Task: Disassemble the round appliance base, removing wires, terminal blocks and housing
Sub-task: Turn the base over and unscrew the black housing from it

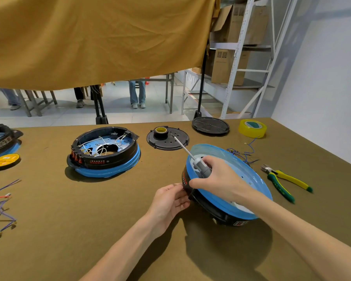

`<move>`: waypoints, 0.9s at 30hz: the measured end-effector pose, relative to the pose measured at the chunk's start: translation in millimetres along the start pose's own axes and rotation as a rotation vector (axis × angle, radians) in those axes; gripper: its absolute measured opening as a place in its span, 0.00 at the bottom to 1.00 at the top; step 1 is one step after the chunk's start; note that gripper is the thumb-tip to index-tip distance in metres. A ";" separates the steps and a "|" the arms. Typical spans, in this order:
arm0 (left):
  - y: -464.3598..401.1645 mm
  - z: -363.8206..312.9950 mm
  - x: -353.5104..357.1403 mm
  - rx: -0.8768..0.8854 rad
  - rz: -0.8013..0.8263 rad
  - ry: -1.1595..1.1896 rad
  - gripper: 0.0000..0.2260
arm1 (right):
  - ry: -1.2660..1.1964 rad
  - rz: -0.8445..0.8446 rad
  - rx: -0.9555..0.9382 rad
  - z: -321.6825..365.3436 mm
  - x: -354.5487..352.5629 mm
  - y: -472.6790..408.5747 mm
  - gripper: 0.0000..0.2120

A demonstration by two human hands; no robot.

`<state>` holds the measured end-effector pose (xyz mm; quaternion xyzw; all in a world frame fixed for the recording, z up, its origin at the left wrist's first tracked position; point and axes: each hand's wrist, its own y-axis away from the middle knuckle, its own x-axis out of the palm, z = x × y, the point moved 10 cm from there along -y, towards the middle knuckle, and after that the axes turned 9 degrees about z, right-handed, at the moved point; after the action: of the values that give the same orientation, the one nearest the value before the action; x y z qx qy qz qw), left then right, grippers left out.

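Two bare hands are working on a round appliance base (227,187) tipped on edge on the brown table (89,230), probably exposing its side; the left hand (170,201) is pinching its black rim to steady it; the right hand (215,179) is wrapping around a grey screwdriver (193,157); yellow-green pliers (286,182) are lying nearby
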<state>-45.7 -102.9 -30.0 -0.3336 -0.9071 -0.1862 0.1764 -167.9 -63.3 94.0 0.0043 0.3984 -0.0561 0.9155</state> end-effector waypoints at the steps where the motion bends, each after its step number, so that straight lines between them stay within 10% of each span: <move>1: -0.1 0.8 -2.8 -0.023 -0.006 -0.013 0.09 | -0.003 -0.012 -0.013 -0.1 1.4 2.6 0.18; 6: 0.1 0.3 -19.8 -0.132 -0.054 -0.053 0.11 | -0.007 -0.032 -0.067 1.3 5.9 9.9 0.30; 12: -1.4 4.9 -21.1 -0.182 -0.054 0.003 0.09 | -0.057 0.022 -0.080 -0.2 10.1 11.8 0.13; 27: -1.8 -1.6 2.1 -0.076 0.107 0.169 0.14 | -0.067 -0.014 -0.112 4.0 -14.0 10.9 0.22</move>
<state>-48.1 -103.8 -28.0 -0.3711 -0.8623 -0.2381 0.2491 -173.3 -51.2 106.6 -0.0516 0.3702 -0.0401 0.9267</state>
